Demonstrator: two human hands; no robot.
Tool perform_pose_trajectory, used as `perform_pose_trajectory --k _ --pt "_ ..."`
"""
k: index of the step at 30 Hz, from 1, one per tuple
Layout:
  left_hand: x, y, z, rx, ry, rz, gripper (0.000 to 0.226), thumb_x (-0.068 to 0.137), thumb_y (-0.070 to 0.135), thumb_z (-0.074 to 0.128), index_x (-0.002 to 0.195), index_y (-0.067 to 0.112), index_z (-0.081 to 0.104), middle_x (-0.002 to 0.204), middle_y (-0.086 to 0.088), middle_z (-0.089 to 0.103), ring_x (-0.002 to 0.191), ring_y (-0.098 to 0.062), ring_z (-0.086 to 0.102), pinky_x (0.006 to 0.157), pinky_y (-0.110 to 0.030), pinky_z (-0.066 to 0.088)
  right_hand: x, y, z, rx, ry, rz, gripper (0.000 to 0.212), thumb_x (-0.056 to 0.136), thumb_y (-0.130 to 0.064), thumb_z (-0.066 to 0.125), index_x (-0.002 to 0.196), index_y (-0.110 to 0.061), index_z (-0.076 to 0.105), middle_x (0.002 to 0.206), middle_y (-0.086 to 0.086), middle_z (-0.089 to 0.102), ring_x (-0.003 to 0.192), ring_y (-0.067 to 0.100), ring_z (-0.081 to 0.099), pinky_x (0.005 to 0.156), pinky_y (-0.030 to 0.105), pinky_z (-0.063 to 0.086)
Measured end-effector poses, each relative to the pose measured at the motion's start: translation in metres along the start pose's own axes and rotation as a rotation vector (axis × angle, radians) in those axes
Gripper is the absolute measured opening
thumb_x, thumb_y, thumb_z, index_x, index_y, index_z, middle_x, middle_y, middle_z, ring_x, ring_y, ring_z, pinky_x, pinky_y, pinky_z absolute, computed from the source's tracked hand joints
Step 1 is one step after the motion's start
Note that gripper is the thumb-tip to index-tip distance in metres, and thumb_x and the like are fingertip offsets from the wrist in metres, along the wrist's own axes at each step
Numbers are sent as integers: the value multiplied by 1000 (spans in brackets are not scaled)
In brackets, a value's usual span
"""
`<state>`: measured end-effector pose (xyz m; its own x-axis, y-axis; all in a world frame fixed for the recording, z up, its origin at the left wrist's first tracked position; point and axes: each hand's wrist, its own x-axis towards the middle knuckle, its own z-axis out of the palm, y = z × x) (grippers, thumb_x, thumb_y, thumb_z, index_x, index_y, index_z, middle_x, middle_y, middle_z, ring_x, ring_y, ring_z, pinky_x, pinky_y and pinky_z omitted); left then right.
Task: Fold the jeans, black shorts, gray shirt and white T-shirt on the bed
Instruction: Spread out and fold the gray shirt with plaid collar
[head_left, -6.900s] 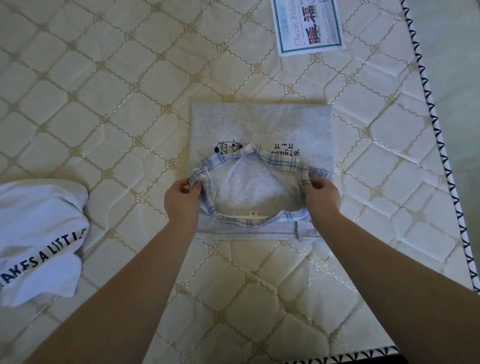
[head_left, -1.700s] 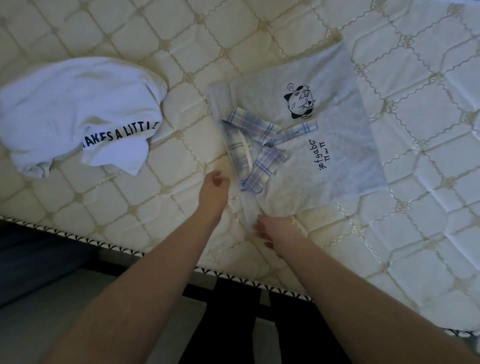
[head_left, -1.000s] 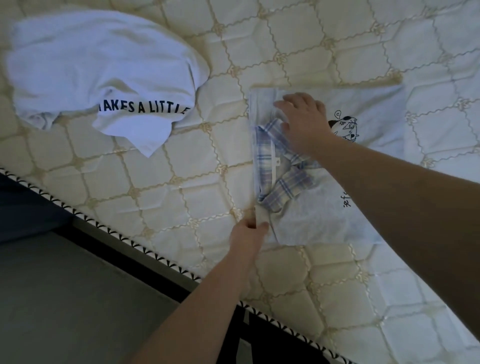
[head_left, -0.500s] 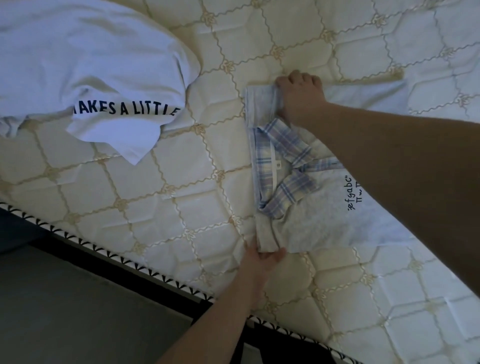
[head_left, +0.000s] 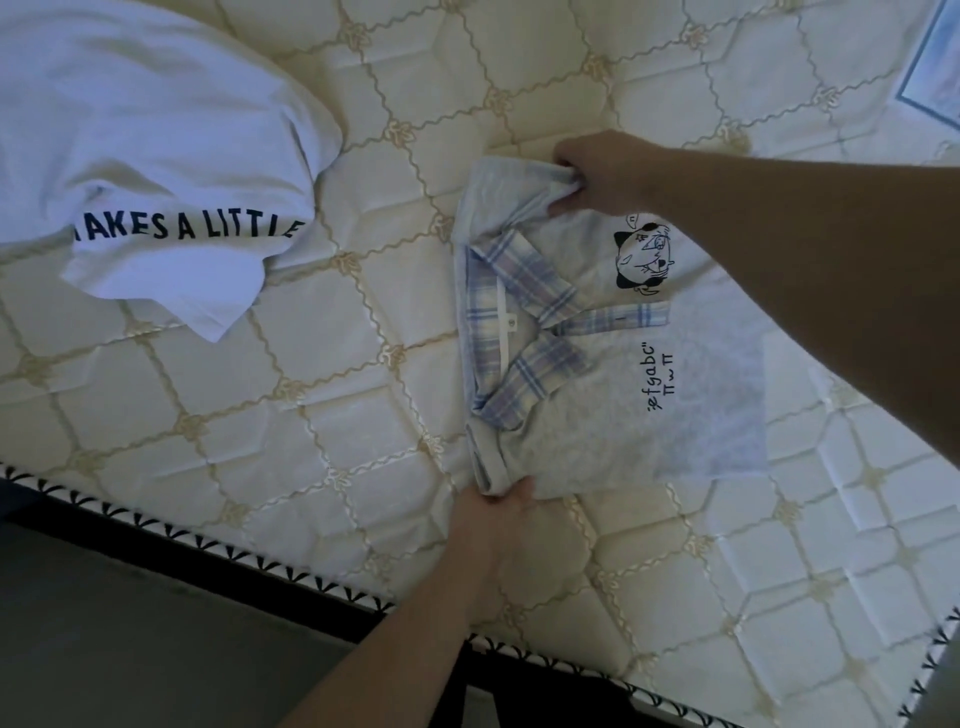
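1. Head view: gray shirt (head_left: 649, 415), folded into a rectangle with its plaid collar (head_left: 524, 332) facing up, lies on the quilted mattress (head_left: 260, 415) close to the near edge, well right of the white T-shirt.
2. Left hand (head_left: 498, 514) pinches the shirt's near corner at the collar end, thumb on top of the cloth.
3. Right hand (head_left: 597, 171) grasps the far corner of the same end, fingers curled round bunched fabric that is raised slightly off the mattress.
4. White T-shirt (head_left: 156, 156), crumpled and unfolded, lies at upper left with dark lettering showing.
5. A printed label (head_left: 935, 73) sits at the upper right edge, cut off by the frame.
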<state>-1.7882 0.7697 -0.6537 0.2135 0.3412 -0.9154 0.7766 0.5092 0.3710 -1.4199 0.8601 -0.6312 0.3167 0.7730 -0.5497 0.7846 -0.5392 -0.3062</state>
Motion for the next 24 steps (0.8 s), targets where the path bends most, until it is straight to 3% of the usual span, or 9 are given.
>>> perform_pose_trajectory --k 3,5,8,10,13,15,18,22,24 --pt "6 9 -25 -13 6 67 37 87 40 70 118 22 67 98 11 70 93 -13 66 86 -31 54 -20 23 -5 119 73 35 35 87 -37 70 97 -15 46 92 8 53 82 24 49 69 31 33" --pt "13 23 -44 -173 -1 110 32 92 35 65 121 21 65 109 0 72 103 -23 68 95 -45 53 -35 40 -10 202 151 98 37 86 -39 70 101 -14 48 92 8 53 81 24 48 65 31 31" --pt "29 54 -62 -385 3 195 20 98 27 55 116 28 64 112 -1 73 106 -25 68 92 -43 53 -57 62 -15 329 224 174 40 85 -43 71 104 -11 57 92 6 57 79 22 51 65 29 35" --pt "41 83 -64 -482 -26 241 26 101 26 50 123 35 59 119 3 70 108 -20 68 89 -41 56 -72 73 -12 504 257 237 41 85 -42 72 103 -7 65 81 7 60 61 13 51 53 22 38" --pt "50 126 -55 -570 -72 272 26 99 34 52 124 42 56 125 5 66 108 -18 67 82 -43 58 -92 78 -6 773 336 350 34 86 -37 72 96 -4 69 62 2 52 35 1 32 36 17 26" --pt "50 139 -43 -584 -102 245 36 93 39 61 128 36 53 127 2 64 111 -21 65 85 -46 57 -105 78 -2 856 377 400 29 88 -39 69 93 -11 70 57 -5 50 42 5 32 45 21 28" --pt "44 145 -20 -464 -10 176 53 88 32 68 136 16 51 129 -7 62 110 -25 64 88 -42 55 -125 76 4 883 402 414 47 91 -45 62 103 1 65 67 5 47 55 13 34 54 26 28" --pt "27 157 -9 -415 48 200 40 95 35 60 126 11 58 116 -4 67 103 -22 65 86 -39 56 -168 66 5 941 484 430 48 90 -47 64 96 1 64 62 0 47 45 3 35 44 17 30" --pt "12 162 -11 -327 -12 272 31 95 36 60 116 13 64 112 -6 70 105 -26 67 92 -44 54 -198 59 9 1086 542 451 41 88 -46 67 94 -6 69 71 5 59 61 8 48 58 22 37"
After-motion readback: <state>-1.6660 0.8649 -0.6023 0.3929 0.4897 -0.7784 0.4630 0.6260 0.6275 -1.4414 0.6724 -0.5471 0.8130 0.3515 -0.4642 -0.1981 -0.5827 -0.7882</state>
